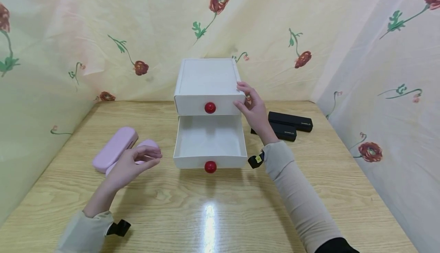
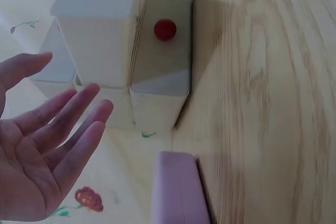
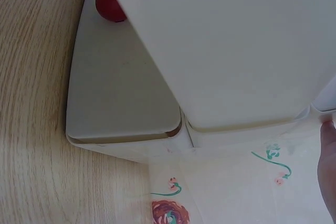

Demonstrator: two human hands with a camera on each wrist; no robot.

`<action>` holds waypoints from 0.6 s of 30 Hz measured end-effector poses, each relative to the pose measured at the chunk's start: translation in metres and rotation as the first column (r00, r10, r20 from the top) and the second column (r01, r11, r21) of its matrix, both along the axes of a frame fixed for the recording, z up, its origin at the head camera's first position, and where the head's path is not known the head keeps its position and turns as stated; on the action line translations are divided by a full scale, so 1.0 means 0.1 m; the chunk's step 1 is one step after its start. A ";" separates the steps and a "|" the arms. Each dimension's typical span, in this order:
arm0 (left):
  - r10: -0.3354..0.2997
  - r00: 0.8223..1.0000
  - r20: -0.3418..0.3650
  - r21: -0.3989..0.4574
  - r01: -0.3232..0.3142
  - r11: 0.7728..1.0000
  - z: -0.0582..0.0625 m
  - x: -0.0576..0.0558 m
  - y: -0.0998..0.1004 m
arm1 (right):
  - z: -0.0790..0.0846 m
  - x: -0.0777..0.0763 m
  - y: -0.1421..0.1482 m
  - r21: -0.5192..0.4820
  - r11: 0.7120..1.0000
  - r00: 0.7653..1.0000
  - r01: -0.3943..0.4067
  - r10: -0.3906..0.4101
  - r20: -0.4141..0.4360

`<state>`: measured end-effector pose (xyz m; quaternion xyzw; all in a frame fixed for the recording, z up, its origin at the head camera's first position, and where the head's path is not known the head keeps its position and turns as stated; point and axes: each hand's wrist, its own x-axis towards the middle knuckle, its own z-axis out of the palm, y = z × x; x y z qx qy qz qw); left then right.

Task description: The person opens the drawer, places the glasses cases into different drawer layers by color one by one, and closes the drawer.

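A white drawer cabinet (image 1: 207, 77) with red knobs stands on the table. Its top drawer (image 1: 192, 105) is closed; the drawer below it (image 1: 210, 140) is pulled out towards me. Closed at the bottom, another drawer (image 2: 163, 61) shows in the left wrist view. My right hand (image 1: 255, 111) grips the cabinet's upper right corner, thumb on the front face and fingers along the top and side edge. Left of the cabinet, my left hand (image 1: 132, 165) hovers with relaxed, parted fingers and holds nothing. It partly hides a lavender case (image 1: 149, 143) behind it.
Another lavender oblong case (image 1: 115, 149) lies to the left. Right of the cabinet are two black oblong boxes, the rear one (image 1: 290, 120) and the front one (image 1: 283, 131). Floral cloth (image 1: 165, 28) surrounds the wooden table (image 1: 165, 215) at back and sides.
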<state>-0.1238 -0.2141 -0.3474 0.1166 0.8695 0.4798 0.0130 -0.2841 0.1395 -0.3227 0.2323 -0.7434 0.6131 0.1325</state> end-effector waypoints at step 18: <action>0.132 0.988 -0.086 -0.516 -0.158 0.842 -0.02 -0.04 -0.23 | 0.00 0.01 0.00 -0.015 1.000 1.000 -0.001 0.002 0.014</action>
